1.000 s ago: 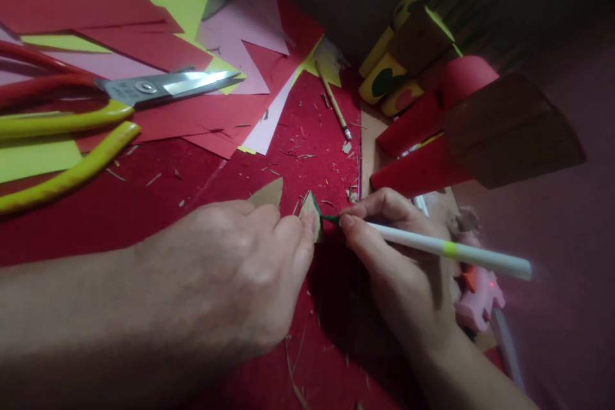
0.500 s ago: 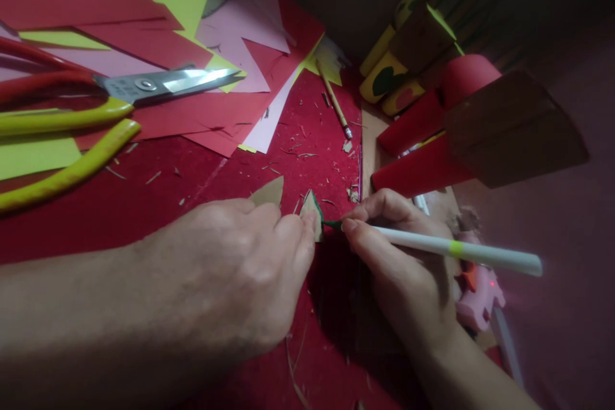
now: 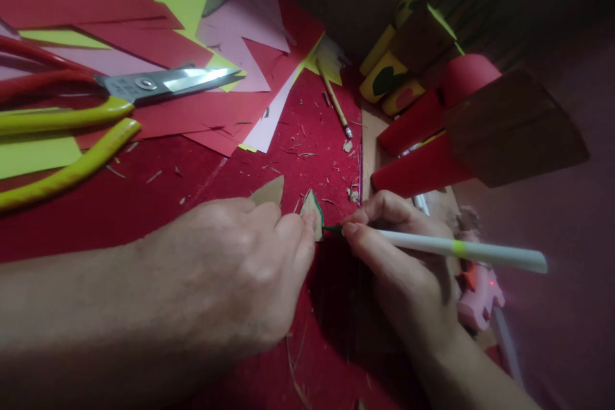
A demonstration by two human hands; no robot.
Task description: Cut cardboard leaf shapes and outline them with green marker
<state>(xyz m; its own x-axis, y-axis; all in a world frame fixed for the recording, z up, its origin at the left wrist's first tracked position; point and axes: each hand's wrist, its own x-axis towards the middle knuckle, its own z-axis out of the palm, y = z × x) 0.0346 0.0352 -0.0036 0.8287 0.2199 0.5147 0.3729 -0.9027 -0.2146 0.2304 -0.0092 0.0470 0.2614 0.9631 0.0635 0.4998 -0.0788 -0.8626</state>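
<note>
A: State the condition of each hand.
B: The left hand (image 3: 254,269) pinches a pointed cardboard piece (image 3: 310,210) over the red tabletop (image 3: 154,205). The right hand (image 3: 403,269) grips a white pen (image 3: 427,243) — its green tip meets the piece's green-lined right edge.
A: Adjacent items?
B: Scissors (image 3: 144,84) on coloured paper (image 3: 91,0), upper left. A second cardboard piece (image 3: 271,192) shows behind the left knuckles — whether held, cannot be told.

No text or number can be read. On the scissors (image 3: 158,84), near the pivot (image 3: 145,84), stand some small marks (image 3: 123,84), too blurred for reading.
</note>
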